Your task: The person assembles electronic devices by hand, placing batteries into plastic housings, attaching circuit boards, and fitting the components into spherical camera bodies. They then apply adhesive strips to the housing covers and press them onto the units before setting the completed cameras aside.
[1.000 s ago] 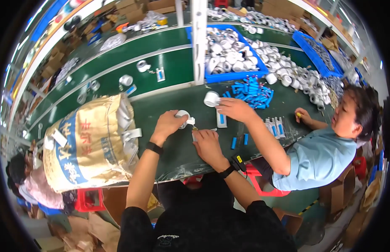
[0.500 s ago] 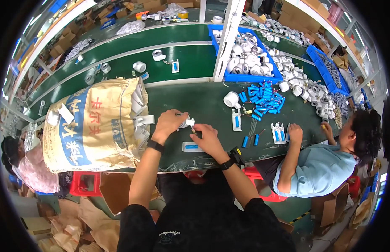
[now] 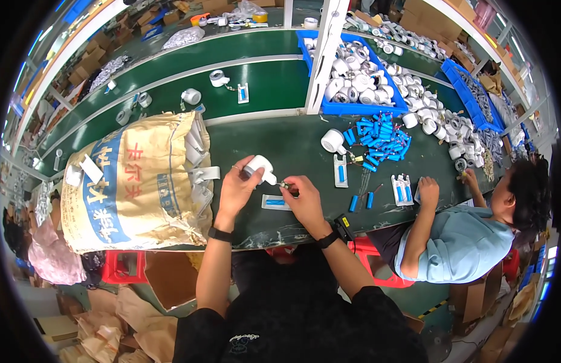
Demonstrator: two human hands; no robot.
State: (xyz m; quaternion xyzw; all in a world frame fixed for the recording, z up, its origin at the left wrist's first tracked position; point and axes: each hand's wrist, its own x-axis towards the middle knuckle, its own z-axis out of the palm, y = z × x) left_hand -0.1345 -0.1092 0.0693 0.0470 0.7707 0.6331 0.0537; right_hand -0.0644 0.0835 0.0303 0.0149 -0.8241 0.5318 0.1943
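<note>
My left hand (image 3: 234, 189) grips a white round plastic housing (image 3: 257, 164) with a short neck, which points toward my right hand. Between the fingertips of my right hand (image 3: 303, 199) is a small part on thin wires (image 3: 285, 184), close to the end of the neck; its exact kind is too small to make out. Below and between my hands, a white handle shell (image 3: 275, 202) lies on the green table with a blue cylindrical battery in it. Another white shell with a blue battery (image 3: 340, 170) and a round white housing (image 3: 332, 141) lie beyond my right hand.
A bulging woven sack (image 3: 129, 181) of white shells lies at the left. Blue batteries (image 3: 380, 142) are heaped at the right, before a blue crate (image 3: 365, 109) of white housings. A white post (image 3: 324, 60) rises behind. A co-worker (image 3: 462, 236) in light blue sits at the right.
My left hand has turned, bringing the white housing up into clearer view. My right hand has shifted slightly right, now pinching the small wired part beside the neck.
</note>
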